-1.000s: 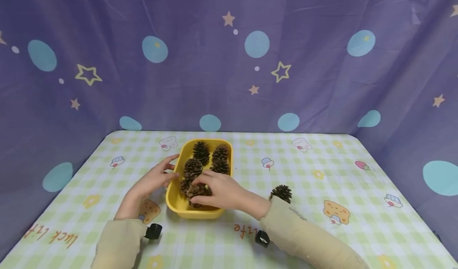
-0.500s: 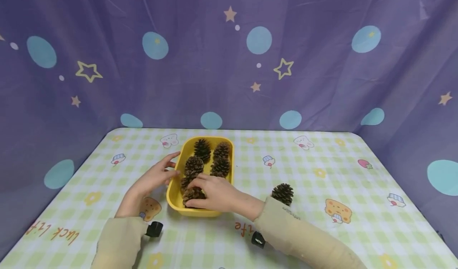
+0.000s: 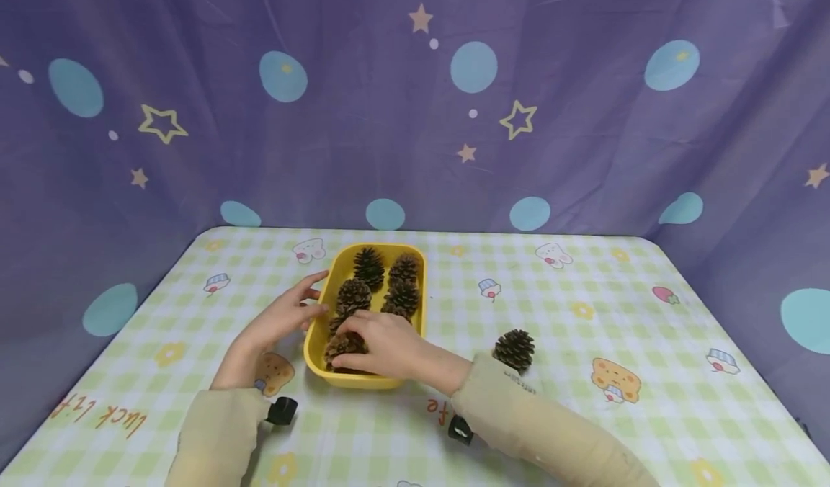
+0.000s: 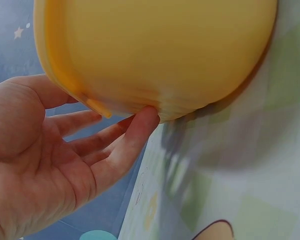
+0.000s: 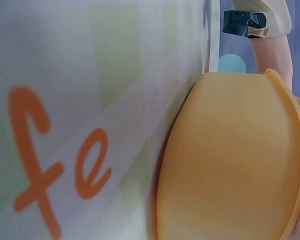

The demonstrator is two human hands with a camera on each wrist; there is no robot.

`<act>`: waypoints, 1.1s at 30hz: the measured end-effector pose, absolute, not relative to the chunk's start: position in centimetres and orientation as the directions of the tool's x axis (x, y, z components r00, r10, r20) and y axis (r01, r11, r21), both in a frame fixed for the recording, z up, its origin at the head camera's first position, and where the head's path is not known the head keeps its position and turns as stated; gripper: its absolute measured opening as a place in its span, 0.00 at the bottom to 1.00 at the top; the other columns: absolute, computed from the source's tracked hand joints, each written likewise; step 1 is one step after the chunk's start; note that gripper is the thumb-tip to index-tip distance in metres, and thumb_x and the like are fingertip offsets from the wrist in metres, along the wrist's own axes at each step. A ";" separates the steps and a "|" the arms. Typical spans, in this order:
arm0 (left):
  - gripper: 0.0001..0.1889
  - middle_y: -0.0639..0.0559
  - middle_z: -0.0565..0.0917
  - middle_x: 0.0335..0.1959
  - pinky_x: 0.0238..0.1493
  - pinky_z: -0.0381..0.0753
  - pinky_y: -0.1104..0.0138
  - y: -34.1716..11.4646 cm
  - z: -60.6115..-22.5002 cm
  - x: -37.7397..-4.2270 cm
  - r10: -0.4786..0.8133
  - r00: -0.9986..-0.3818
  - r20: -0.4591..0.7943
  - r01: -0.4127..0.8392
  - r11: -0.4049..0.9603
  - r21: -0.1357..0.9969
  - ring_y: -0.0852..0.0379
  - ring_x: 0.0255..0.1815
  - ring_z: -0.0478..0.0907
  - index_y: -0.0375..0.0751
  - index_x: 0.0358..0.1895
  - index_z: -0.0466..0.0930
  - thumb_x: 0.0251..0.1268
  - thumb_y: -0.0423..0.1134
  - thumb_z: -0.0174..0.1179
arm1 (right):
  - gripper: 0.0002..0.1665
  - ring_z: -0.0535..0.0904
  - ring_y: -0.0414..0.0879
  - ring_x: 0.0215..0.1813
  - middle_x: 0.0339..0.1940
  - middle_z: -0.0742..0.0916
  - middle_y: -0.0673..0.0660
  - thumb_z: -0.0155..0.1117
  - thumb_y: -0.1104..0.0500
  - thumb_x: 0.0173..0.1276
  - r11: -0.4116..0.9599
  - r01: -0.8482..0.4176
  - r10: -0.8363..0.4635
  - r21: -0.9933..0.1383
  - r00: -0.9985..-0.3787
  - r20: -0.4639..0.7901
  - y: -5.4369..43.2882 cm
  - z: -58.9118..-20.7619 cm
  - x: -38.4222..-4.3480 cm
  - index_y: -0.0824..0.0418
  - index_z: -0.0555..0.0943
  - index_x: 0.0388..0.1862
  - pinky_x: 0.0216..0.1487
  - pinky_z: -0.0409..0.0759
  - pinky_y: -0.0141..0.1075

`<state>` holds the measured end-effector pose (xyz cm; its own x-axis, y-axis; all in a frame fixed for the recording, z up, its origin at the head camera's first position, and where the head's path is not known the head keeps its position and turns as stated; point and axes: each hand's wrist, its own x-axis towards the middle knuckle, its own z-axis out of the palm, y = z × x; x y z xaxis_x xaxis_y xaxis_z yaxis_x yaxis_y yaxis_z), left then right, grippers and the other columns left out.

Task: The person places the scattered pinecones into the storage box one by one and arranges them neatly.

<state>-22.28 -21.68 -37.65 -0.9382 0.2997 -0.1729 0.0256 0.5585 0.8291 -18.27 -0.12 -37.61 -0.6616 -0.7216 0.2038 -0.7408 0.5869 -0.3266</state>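
Note:
A yellow plastic container stands on the table with several brown pine cones inside, such as one at the back and one at the right. My right hand reaches in over the right side and grips a pine cone at the near left corner, partly hidden by the fingers. Along the left wall rests my left hand, its fingers loosely extended. The left wrist view shows its fingertips touching the container's yellow wall just under the rim. In the right wrist view the container's side hides most of the right hand.
One loose pine cone lies on the table to the right, just beyond the right sleeve. A checked green and white tablecloth covers the table. Behind it hangs a purple curtain with stars.
My right hand has moved slightly left inside the container, carrying the pine cone to the near left corner. My left hand keeps its place at the left wall.

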 end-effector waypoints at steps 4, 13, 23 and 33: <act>0.35 0.32 0.63 0.61 0.36 0.74 0.63 -21.7 -37.7 -22.3 0.300 -0.939 -0.170 0.028 0.558 0.829 0.49 0.45 0.74 0.48 0.73 0.42 0.67 0.41 0.50 | 0.24 0.77 0.32 0.35 0.44 0.81 0.45 0.56 0.37 0.61 0.586 -0.742 -0.732 -0.324 -0.657 0.180 -0.4 -37.5 -18.3 0.47 0.78 0.50 0.32 0.72 0.23; 0.35 0.32 0.63 0.60 0.36 0.74 0.62 -21.7 -37.8 -22.3 0.292 -0.941 -0.170 0.019 0.548 0.836 0.51 0.40 0.75 0.47 0.73 0.43 0.67 0.39 0.50 | 0.24 0.77 0.34 0.40 0.44 0.80 0.45 0.57 0.39 0.61 0.605 -0.734 -0.737 -0.308 -0.663 0.132 -1.1 -37.6 -18.1 0.47 0.77 0.52 0.37 0.75 0.26; 0.35 0.31 0.63 0.61 0.36 0.74 0.63 -21.7 -37.6 -22.3 0.297 -0.941 -0.165 0.026 0.548 0.836 0.49 0.44 0.74 0.47 0.73 0.42 0.67 0.39 0.49 | 0.24 0.78 0.37 0.44 0.48 0.80 0.45 0.59 0.40 0.60 0.620 -0.720 -0.735 -0.312 -0.672 0.090 -1.3 -37.5 -18.3 0.46 0.76 0.53 0.40 0.76 0.29; 0.35 0.32 0.62 0.61 0.36 0.74 0.63 -21.6 -37.6 -22.3 0.302 -0.939 -0.162 0.033 0.548 0.836 0.47 0.47 0.73 0.47 0.73 0.42 0.67 0.40 0.49 | 0.25 0.76 0.34 0.35 0.43 0.80 0.45 0.61 0.41 0.59 0.593 -0.733 -0.751 -0.333 -0.653 0.099 -0.7 -37.3 -18.4 0.47 0.76 0.53 0.34 0.73 0.25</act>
